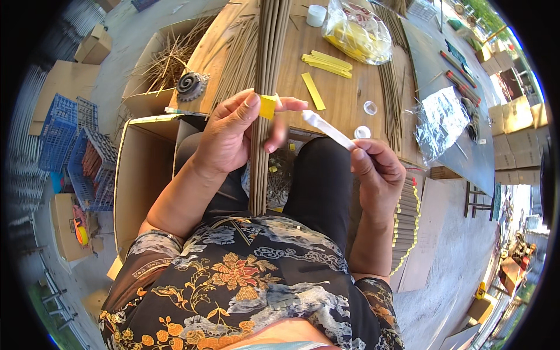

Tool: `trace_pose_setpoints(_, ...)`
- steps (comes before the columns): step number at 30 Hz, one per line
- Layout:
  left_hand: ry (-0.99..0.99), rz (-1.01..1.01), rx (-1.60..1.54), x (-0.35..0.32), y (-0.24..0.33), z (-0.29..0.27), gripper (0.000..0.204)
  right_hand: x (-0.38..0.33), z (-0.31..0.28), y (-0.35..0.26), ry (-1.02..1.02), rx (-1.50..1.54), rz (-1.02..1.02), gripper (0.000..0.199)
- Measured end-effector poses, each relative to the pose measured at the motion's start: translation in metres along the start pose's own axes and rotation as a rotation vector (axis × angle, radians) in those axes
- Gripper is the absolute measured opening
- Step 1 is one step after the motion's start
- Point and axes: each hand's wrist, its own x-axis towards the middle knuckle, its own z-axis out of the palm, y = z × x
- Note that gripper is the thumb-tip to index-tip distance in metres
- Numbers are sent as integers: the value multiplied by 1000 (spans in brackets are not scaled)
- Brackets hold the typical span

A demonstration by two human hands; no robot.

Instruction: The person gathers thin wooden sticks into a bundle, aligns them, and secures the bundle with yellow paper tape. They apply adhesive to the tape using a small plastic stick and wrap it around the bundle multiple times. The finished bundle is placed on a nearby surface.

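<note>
Presently, items as seen from the head view:

1. Left hand: closed around a bundle of thin brown sticks, thumb and forefinger pinching a small yellow paper strip against the bundle's side. The strip sits at the hand's fingertips, partly folded onto the sticks; it does not yet look wrapped all the way round.

2. Right hand: closed on a white applicator stick, whose tip points toward the yellow strip and ends just beside the left fingers, apart from the strip itself.

3. Bundle of sticks: runs upright from the lap, through the left hand, and on over the wooden counter.

4. Progress, judged: one strip is in place for binding; fastening it appears unfinished. Spare yellow strips lie loose on the counter, well apart from both hands, so more binding seems left.

5. Finished stock, judged: a stack of sticks with yellow ends lies right of the right forearm.

6. Loose sticks: more lie across the counter, unbound.

7. Plastic bag with yellow contents: at the counter's far side.

8. Small white lids: on the counter near the applicator.

9. Cardboard box: open, left of the lap.

10. Blue crates: on the floor, far left.
</note>
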Motion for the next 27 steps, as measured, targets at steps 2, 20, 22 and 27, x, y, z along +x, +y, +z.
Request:
trace_pose_setpoints(2, -4, -7, -12, -3, 2, 1, 38, 0, 10, 0, -29, -11, 2, 11)
trace_pose_setpoints(20, 3, -28, -195, -10, 1, -4, 39, 10, 39, 8, -209, -29, -26, 10)
trace_pose_setpoints(22, 4, -26, -200, -9, 0, -6, 40, 9, 38, 10, -221, -23, -28, 10)
trace_pose_setpoints(27, 11, -39, -187, -11, 0, -4, 40, 9, 40, 6, -205, -2, 7, 11)
